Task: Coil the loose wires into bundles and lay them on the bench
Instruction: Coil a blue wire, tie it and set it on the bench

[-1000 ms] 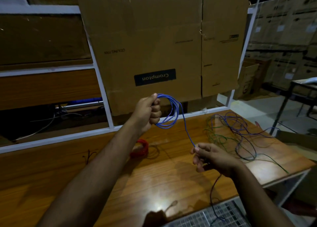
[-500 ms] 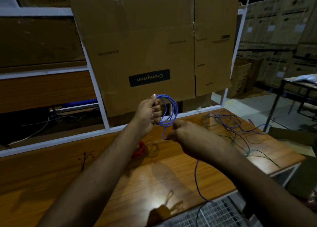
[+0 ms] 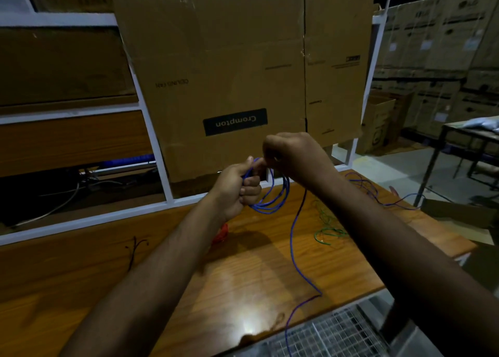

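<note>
I am in the coiling step: my left hand (image 3: 237,187) grips the thin blue wire coil (image 3: 272,198) above the brown wooden bench (image 3: 243,275), and my right hand (image 3: 293,158), at its 1 o'clock, pinches the strand. Next I must feed the tail hanging toward 6 o'clock.

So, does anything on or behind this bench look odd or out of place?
Yes. The cardboard sheet behind the bench hangs upside down: its Crompton label reads inverted. Loose green wire lies tangled on the bench.
</note>
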The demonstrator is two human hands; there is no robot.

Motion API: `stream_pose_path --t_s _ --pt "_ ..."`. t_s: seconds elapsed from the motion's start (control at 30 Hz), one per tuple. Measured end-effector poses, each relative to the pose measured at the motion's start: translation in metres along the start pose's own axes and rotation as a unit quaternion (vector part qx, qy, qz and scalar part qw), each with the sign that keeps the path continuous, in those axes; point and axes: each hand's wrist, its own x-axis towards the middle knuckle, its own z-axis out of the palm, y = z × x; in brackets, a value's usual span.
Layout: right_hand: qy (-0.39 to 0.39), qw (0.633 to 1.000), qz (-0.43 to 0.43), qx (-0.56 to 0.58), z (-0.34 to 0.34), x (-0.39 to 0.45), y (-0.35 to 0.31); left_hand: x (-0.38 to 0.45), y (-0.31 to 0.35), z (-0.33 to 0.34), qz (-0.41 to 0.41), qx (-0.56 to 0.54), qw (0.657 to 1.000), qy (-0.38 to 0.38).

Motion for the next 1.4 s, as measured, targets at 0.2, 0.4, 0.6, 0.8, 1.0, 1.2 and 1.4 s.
stream_pose_path --t_s 0.2,0.4,0.6,0.8,1.0,1.2,1.4 --pt "-0.158 0.951 0.147 0.223 -0.011 -0.004 0.024 -0.005 0.005 -0.009 -0.076 0.043 0.996 -0.025" --pt "-0.256 0.778 0.246 0.519 -0.003 -0.066 0.073 -0.013 0.024 -0.030 -0.061 -0.055 0.995 -0.054" --pt "-0.260 0.647 0.359 0.620 0.039 -0.140 0.094 -0.014 0.043 -0.054 0.011 -0.139 0.990 -0.007" --pt "0.003 0.669 0.528 0.524 0.068 -0.151 0.057 -0.004 0.048 -0.061 0.053 -0.136 0.988 0.049" --pt "-0.012 0.764 0.553 0.332 0.071 -0.121 -0.005 0.006 0.042 -0.055 0.074 -0.118 0.988 0.060" --pt "-0.286 0.898 0.320 0.102 0.029 -0.072 -0.050 0.010 0.034 -0.050 0.079 -0.092 0.990 0.076" --pt "-0.282 0.955 0.034 0.078 -0.027 -0.026 -0.070 0.010 0.017 -0.043 0.052 -0.067 0.993 0.078"
